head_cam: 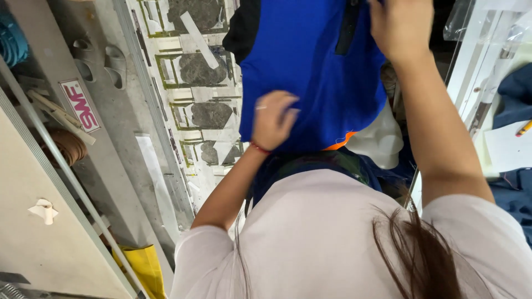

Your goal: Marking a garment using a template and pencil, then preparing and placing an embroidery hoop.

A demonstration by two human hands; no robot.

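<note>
At the far left edge a teal coil of hose or cord (11, 41) shows in the corner, and below it a pale beige panel (33, 238) runs down beside a thin grey metal rod (61, 166) that slants across the view. A small scrap of white tape (44, 210) sticks to the panel. Next to the rod lies a long grey metal machine bed (113, 149) with oval cut-outs and a red-and-white label (80, 105), and a crumpled yellow plastic bag (145, 268) sits at its lower end. Further right, the pale worn surface (191, 105) carries dark grey patches outlined in yellow-green marks.

My left hand (272, 119), with a thin red thread band at the wrist, is curled against the lower left part of the bright blue fabric garment piece (310, 77), fingers bent in and pinching the cloth. The cloth hangs spread out in front of my chest, with a black panel at its upper left, a dark strip near the top and a sliver of orange trim at its bottom edge.

My right hand (402, 25) is raised at the top of the view, closed on the cloth's upper edge; its fingertips are cut off by the frame. Behind the cloth sits a white moulded form (382, 141). At the far right lie dark navy fabric pieces (515, 94), a white sheet of paper (507, 147) and a yellow pencil (523, 128).
</note>
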